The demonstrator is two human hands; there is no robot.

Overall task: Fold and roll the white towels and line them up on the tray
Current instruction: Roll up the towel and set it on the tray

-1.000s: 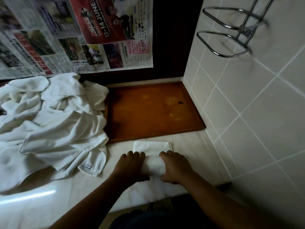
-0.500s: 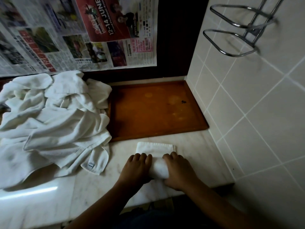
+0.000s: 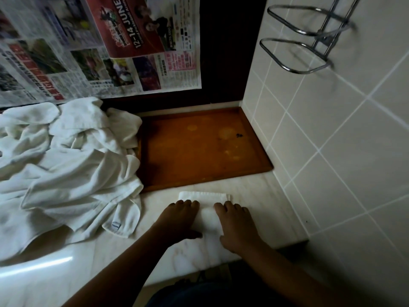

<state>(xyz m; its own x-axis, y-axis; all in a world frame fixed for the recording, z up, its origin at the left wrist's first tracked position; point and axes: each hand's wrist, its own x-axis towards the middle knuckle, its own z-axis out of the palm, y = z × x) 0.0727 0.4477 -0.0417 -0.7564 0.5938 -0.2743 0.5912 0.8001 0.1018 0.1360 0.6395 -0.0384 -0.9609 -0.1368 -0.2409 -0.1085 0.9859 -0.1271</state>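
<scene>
A folded white towel lies on the marble counter just in front of the brown wooden tray. Its near part is rolled up; a short flat strip still shows beyond the fingers. My left hand and my right hand sit on the roll's two ends, fingers curled over it. The tray holds no towels and has pale stains and a dark speck.
A big heap of loose white towels fills the counter's left side and overlaps the tray's left rim. Newspaper covers the back wall. A tiled wall with a chrome wire rack closes the right side.
Both hands have rolled the towel forward towards the tray. The flat strip ahead of the fingers has become shorter. The heap and tray have not moved.
</scene>
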